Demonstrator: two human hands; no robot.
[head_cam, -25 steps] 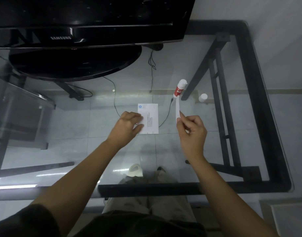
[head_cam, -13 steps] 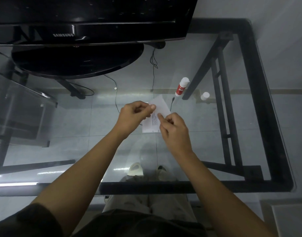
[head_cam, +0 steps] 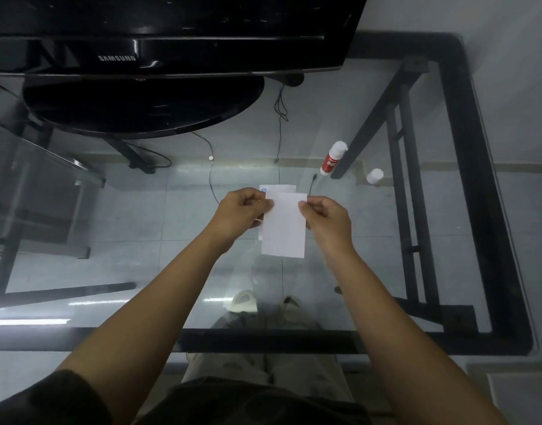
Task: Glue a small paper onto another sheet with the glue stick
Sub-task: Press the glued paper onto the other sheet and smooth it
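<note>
- Step in hand, as a judgement: placing the small paper point(head_cam: 283, 225) over the sheet point(head_cam: 277, 188) below it, before pressing.
- Small paper at the centre of the frame, white and blank on the side that shows, held by its two upper corners.
- Left hand point(head_cam: 242, 214) closed in a pinch on the upper left corner of the small paper.
- Right hand point(head_cam: 325, 216) closed in a pinch on the upper right corner, other fingers curled in.
- Sheet flat on the glass table point(head_cam: 386, 271), mostly covered; only its top edge with a small blue mark visible just above the small paper.
- Impossible to tell whether the small paper touches the sheet already or hangs a little above.
- Glue stick point(head_cam: 332, 157) upright at the upper right of the centre, well apart from both hands, its cap point(head_cam: 374, 175) standing just beside on the right.
- Next move, probably: to line up the edges, lower the paper evenly, then smooth with the fingertips from the top down.
- Risk: a crooked landing, hard to correct once the glue grips.
</note>
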